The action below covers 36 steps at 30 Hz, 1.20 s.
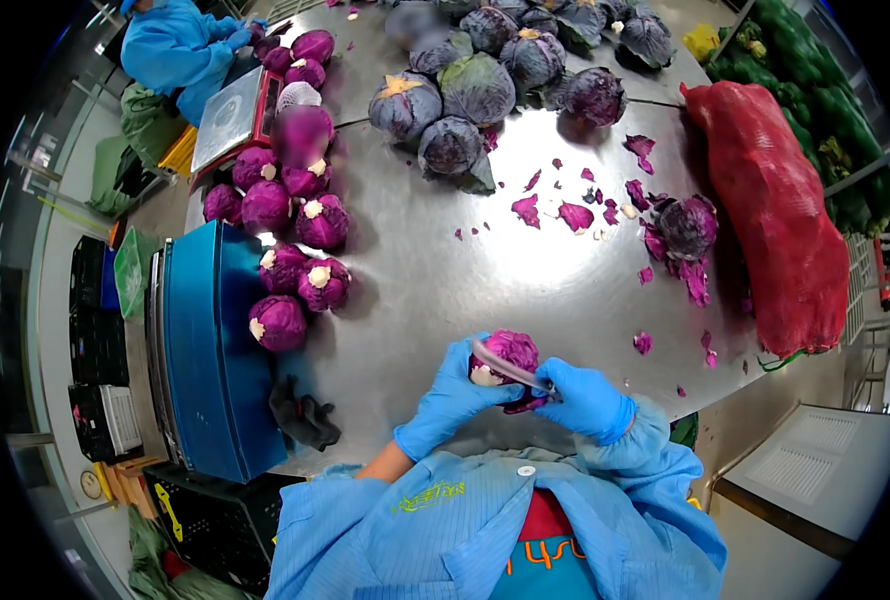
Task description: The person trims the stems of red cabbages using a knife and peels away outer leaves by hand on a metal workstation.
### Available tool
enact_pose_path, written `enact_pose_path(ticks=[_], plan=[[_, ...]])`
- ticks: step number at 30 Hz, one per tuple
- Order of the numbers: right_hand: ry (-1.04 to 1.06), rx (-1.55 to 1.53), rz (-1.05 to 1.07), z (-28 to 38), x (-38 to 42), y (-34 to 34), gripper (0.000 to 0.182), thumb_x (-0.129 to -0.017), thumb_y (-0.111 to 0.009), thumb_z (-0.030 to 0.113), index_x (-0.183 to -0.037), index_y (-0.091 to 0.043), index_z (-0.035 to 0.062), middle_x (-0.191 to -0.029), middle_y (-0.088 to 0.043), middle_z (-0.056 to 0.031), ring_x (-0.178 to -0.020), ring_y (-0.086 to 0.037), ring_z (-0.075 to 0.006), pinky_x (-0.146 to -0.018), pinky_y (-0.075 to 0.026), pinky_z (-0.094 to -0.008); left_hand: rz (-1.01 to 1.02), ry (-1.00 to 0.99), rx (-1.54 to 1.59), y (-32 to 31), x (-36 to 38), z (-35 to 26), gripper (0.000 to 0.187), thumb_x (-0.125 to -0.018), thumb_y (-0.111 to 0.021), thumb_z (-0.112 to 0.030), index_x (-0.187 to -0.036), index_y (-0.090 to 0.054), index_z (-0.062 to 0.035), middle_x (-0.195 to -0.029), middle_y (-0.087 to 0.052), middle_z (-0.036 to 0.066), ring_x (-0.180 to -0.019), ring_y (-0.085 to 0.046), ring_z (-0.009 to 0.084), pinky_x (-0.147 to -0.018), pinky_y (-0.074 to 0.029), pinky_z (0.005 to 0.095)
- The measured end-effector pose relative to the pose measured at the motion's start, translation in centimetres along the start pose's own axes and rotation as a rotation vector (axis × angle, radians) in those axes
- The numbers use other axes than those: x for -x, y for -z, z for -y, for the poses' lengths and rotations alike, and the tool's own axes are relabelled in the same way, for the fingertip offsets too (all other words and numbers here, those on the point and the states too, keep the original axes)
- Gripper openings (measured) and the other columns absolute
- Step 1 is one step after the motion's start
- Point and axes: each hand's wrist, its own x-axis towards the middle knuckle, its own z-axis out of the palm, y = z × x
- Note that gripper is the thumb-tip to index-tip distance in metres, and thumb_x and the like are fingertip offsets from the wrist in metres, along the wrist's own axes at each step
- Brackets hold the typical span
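Note:
In the head view a red cabbage (514,347) is held just above the near edge of the metal table. My left hand (455,385), in a blue glove, is wrapped around its left side and underside. My right hand (587,398), also gloved, grips the handle end of a knife (503,366). The curved, slightly blurred blade lies across the near face of the cabbage, by its pale stem end. Part of the knife's handle is hidden in my fingers.
Trimmed red cabbages (267,206) line the left side beside a scale (233,118). Untrimmed cabbages (478,88) are piled at the back. A filled red mesh sack (770,215) lies right, near loose leaf scraps (576,216). A blue box (220,350) stands left; a co-worker (180,50) is beyond.

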Motion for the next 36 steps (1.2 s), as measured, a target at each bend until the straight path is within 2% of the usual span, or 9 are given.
enact_pose_path(ticks=[2, 5, 11, 14, 18, 20, 25, 28, 36], plan=[[0.037, -0.171, -0.110, -0.9, 0.3, -1.0, 0.033, -0.082, -0.072, 0.023, -0.110, -0.057, 0.0131, -0.090, -0.062, -0.0109, -0.071, -0.064, -0.0317, -0.061, -0.051, -0.0404, 0.002, 0.143, 0.089, 0.2, 0.2, -0.8, 0.076, -0.073, -0.083, -0.022, -0.134, -0.042, -0.0034, -0.127, -0.053, 0.009, -0.115, -0.054, 0.0191, -0.098, -0.047, 0.0346], [0.323, 0.341, -0.170, -0.4, 1.1, -0.9, 0.025, -0.082, -0.070, 0.022, -0.106, -0.065, 0.0152, -0.090, -0.063, -0.0098, -0.068, -0.063, -0.0294, -0.059, -0.050, -0.0371, 0.094, 0.328, 0.468, 1.0, -0.3, -1.3, 0.076, -0.076, -0.080, -0.032, -0.136, -0.040, -0.0055, -0.132, -0.050, 0.012, -0.118, -0.053, 0.0232, -0.097, -0.049, 0.0391], [-0.309, -0.483, -0.036, -3.1, 3.0, -2.4, 0.010, -0.076, -0.071, 0.013, -0.085, -0.075, 0.0178, -0.081, -0.063, -0.0042, -0.066, -0.061, -0.0218, -0.057, -0.048, -0.0331, 0.108, 0.420, 0.978, 1.0, 0.0, -0.7, 0.079, -0.083, -0.069, -0.045, -0.144, -0.033, -0.0091, -0.141, -0.044, 0.017, -0.127, -0.048, 0.0349, -0.100, -0.046, 0.0569], [0.364, -0.143, -0.668, -4.3, 3.1, -3.2, 0.016, -0.077, -0.072, 0.003, -0.088, -0.074, 0.0144, -0.090, -0.065, -0.0040, -0.068, -0.059, -0.0187, -0.059, -0.048, -0.0316, 0.154, 0.453, 1.103, 0.6, 0.0, -0.4, 0.081, -0.082, -0.068, -0.048, -0.145, -0.032, -0.0119, -0.144, -0.041, 0.018, -0.128, -0.045, 0.0412, -0.100, -0.045, 0.0578], [0.083, -0.795, -0.991, -6.5, 2.6, -2.9, 0.032, -0.075, -0.074, -0.003, -0.104, -0.069, 0.0094, -0.100, -0.063, -0.0058, -0.077, -0.057, -0.0135, -0.064, -0.048, -0.0270, 0.290, 0.459, 1.479, 0.1, -0.3, 1.1, 0.083, -0.081, -0.068, -0.051, -0.146, -0.032, -0.0140, -0.145, -0.038, 0.018, -0.127, -0.042, 0.0504, -0.099, -0.047, 0.0569], [-0.302, -0.554, -1.186, -5.5, 1.5, 0.3, 0.041, -0.074, -0.075, -0.002, -0.113, -0.065, 0.0079, -0.103, -0.061, -0.0055, -0.081, -0.056, -0.0111, -0.067, -0.048, -0.0246, 0.264, 0.409, 1.497, 0.1, -0.3, 0.9, 0.084, -0.080, -0.068, -0.052, -0.146, -0.032, -0.0144, -0.145, -0.038, 0.018, -0.126, -0.042, 0.0507, -0.099, -0.048, 0.0559], [-0.059, -0.327, -0.631, -0.5, -0.5, -1.5, 0.062, -0.070, -0.085, 0.015, -0.127, -0.059, 0.0110, -0.115, -0.055, -0.0069, -0.095, -0.057, -0.0159, -0.079, -0.050, -0.0280, 0.012, 0.414, 1.146, -0.2, 0.0, -1.3, 0.081, -0.082, -0.068, -0.050, -0.145, -0.034, -0.0125, -0.142, -0.043, 0.015, -0.125, -0.049, 0.0365, -0.098, -0.049, 0.0505], [0.051, -0.241, -0.485, 2.2, -2.6, -2.1, 0.071, -0.066, -0.088, 0.020, -0.129, -0.058, 0.0128, -0.116, -0.055, -0.0075, -0.099, -0.058, -0.0192, -0.084, -0.051, -0.0314, 0.104, 0.297, 0.918, -0.6, 0.1, -0.7, 0.078, -0.084, -0.067, -0.048, -0.144, -0.035, -0.0100, -0.139, -0.047, 0.012, -0.122, -0.053, 0.0263, -0.099, -0.049, 0.0467], [0.307, -0.315, -0.782, -0.7, -2.1, -4.4, 0.049, -0.078, -0.074, 0.004, -0.124, -0.057, 0.0002, -0.104, -0.065, -0.0107, -0.092, -0.065, -0.0201, -0.085, -0.052, -0.0315, 0.136, 0.377, 1.004, -0.5, 0.4, -0.9, 0.078, -0.084, -0.067, -0.049, -0.143, -0.035, -0.0100, -0.138, -0.048, 0.012, -0.122, -0.053, 0.0281, -0.098, -0.049, 0.0502]])
